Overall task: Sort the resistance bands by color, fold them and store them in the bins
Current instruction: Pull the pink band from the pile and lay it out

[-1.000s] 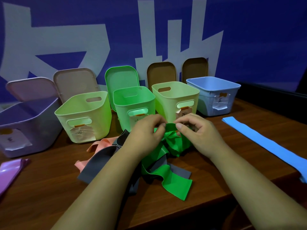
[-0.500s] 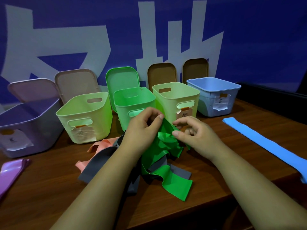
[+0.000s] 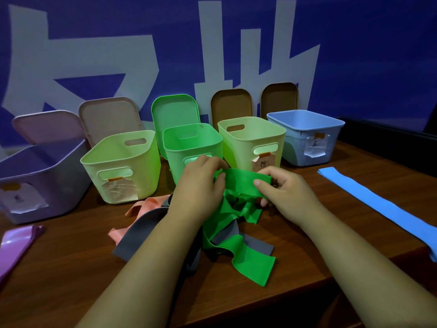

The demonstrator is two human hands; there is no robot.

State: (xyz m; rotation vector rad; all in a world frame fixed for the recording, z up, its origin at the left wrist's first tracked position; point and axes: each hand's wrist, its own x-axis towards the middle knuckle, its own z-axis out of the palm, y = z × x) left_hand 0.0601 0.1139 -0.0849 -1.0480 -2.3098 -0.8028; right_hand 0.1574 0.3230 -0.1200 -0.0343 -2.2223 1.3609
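green band (image 3: 243,183) stretched between left hand (image 3: 201,183) and right hand (image 3: 281,192)

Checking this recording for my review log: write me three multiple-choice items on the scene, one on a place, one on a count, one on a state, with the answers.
1. Where does the blue band lie? A. on the floor B. flat on the table, at the right C. round a wrist
2. How many bins stand on the table? A. three B. five C. seven
3. The green band is: A. folded and put away B. lying untouched C. pinched by both hands
1 B: it lies on the wood at the far right. 2 B: purple bin, left pale bin, green bin, right pale bin, blue bin. 3 C: left hand and right hand each grip it.
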